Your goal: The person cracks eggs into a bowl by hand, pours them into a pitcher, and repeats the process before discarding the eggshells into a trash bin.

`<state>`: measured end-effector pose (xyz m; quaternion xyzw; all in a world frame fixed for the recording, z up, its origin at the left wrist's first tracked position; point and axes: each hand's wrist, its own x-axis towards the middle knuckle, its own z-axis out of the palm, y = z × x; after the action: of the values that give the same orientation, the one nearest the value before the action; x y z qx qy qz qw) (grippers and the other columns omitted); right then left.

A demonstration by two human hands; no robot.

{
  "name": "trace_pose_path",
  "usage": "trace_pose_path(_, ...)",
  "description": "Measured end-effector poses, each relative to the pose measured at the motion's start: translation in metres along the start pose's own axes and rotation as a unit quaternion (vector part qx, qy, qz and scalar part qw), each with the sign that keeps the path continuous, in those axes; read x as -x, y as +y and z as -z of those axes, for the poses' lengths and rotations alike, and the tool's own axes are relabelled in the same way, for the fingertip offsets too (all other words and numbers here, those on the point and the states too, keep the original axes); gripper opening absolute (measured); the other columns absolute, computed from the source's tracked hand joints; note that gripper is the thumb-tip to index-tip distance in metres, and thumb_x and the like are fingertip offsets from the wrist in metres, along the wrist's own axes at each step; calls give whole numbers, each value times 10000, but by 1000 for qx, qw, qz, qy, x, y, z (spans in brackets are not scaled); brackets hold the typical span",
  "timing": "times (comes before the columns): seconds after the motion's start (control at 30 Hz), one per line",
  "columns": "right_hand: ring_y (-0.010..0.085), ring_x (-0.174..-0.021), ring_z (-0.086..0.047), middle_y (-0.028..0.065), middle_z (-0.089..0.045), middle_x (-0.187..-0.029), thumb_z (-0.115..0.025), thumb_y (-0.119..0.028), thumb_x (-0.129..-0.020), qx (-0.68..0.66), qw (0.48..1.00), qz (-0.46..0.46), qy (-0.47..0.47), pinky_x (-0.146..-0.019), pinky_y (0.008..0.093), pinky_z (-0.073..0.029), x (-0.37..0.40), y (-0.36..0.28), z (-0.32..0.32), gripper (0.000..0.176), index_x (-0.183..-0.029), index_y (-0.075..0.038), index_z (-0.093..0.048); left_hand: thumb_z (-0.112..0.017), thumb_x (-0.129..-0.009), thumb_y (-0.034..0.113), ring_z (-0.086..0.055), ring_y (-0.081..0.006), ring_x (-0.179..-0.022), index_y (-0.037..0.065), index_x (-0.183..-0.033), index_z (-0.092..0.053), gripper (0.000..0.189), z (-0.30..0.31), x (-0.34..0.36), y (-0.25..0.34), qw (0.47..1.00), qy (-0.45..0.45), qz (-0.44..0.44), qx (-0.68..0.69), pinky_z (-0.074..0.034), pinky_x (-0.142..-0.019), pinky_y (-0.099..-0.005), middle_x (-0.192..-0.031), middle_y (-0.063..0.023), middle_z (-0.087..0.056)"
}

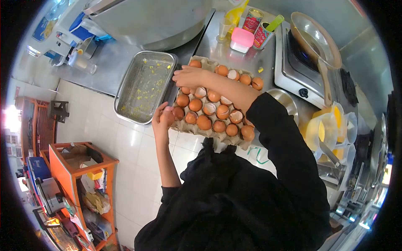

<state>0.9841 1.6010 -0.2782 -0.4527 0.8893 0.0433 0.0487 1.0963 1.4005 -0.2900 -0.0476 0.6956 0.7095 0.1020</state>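
A grey cardboard egg tray (243, 144) lies in front of me, holding several brown eggs (204, 122) and cracked, emptied eggshells (210, 108). At its left edge my left hand (160, 124) curls around a brown egg (168, 118); whether that egg is whole is hidden by the fingers. My right hand (190, 78) reaches across the tray to its far left side, fingers bent and drawn together. What they grip, if anything, I cannot make out. Just left of both hands sits a rectangular metal basket pan (144, 85) with yellow bits scattered over its bottom.
A gas stove (299, 77) carries a frying pan (316, 39) at the right. Behind the tray stand a pink-lidded container (242, 40) and cans (253, 20). Plastic jugs with yellow liquid (321, 131) are by my right elbow. A big steel pot (150, 21) stands at the back.
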Motion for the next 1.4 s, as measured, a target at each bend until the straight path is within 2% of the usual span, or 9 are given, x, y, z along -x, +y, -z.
trace_pose_path(0.2,198,-999,-508,55,-537,-1038,-677,-162,-604,-313,927,-122,165,-830,395,-435,53,0,25,348,-932,-77,-597,-324,-878,292,-533,-259,-1002,100,-1139,-402,333,-5,5,-2,962,-25,89,257,-459,-743,-327,-1111,-119,-516)
trace_pose_path(0.37,166,-1067,-504,56,-507,-1152,-632,-51,-741,-616,593,-189,483,-867,323,-440,160,-68,5,373,-1093,-50,-509,-427,-866,213,-488,-255,-1086,15,-1183,-405,375,-75,17,20,918,-255,118,280,-446,-850,-372,-1176,-131,-486)
trace_pose_path(0.43,197,-1008,-545,82,-528,-1107,-634,9,-745,-557,467,-307,615,-877,320,-446,205,-115,4,446,-1157,-10,-462,-437,-888,211,-479,-251,-1107,9,-1208,-395,381,-120,25,20,885,-337,151,283,-439,-873,-366,-1190,-126,-484)
trace_pose_path(0.6,205,-1047,-530,119,-526,-1139,-698,-14,-706,-391,395,-487,674,-877,302,-449,281,-174,13,494,-1151,-12,-482,-379,-945,220,-484,-217,-1101,11,-1231,-377,355,-228,49,-8,854,-436,215,187,-429,-880,-335,-1200,-118,-478)
trace_pose_path(0.73,216,-993,-562,138,-549,-1102,-730,-31,-670,-55,509,-617,597,-860,304,-458,292,-189,4,460,-1084,2,-533,-369,-953,223,-469,-172,-1093,19,-1254,-366,363,-277,76,-10,838,-497,190,123,-422,-888,-312,-1203,-96,-467)
trace_pose_path(0.97,167,-882,-588,112,-559,-1016,-633,-135,-802,-380,182,-554,718,-721,281,-491,321,-192,-22,396,-1142,-24,-462,-457,-912,313,-494,-142,-1024,82,-1238,-396,405,-302,70,-28,838,-508,195,49,-464,-781,-242,-1180,-85,-446)
trace_pose_path(1.07,141,-804,-598,96,-552,-1002,-576,-223,-846,-524,117,-545,643,-614,236,-466,343,-192,-24,380,-1146,-25,-454,-522,-867,262,-537,-132,-916,74,-1213,-435,403,-307,59,-19,824,-542,166,-3,-464,-700,-234,-1093,-68,-501)
trace_pose_path(1.27,149,-775,-619,61,-582,-940,-586,-239,-828,-587,194,-522,588,-568,244,-462,347,-186,-32,402,-1144,-8,-496,-669,-761,212,-573,-75,-735,61,-1123,-575,403,-315,60,-5,783,-595,-29,-179,-441,-596,-182,-852,-31,-609)
trace_pose_path(1.4,170,-745,-631,80,-623,-874,-634,-160,-745,-445,348,-620,545,-637,291,-499,345,-184,-34,434,-1143,-19,-534,-662,-758,160,-568,-46,-717,32,-1087,-600,359,-315,57,-18,785,-578,-124,-183,-453,-605,-186,-816,-52,-637)
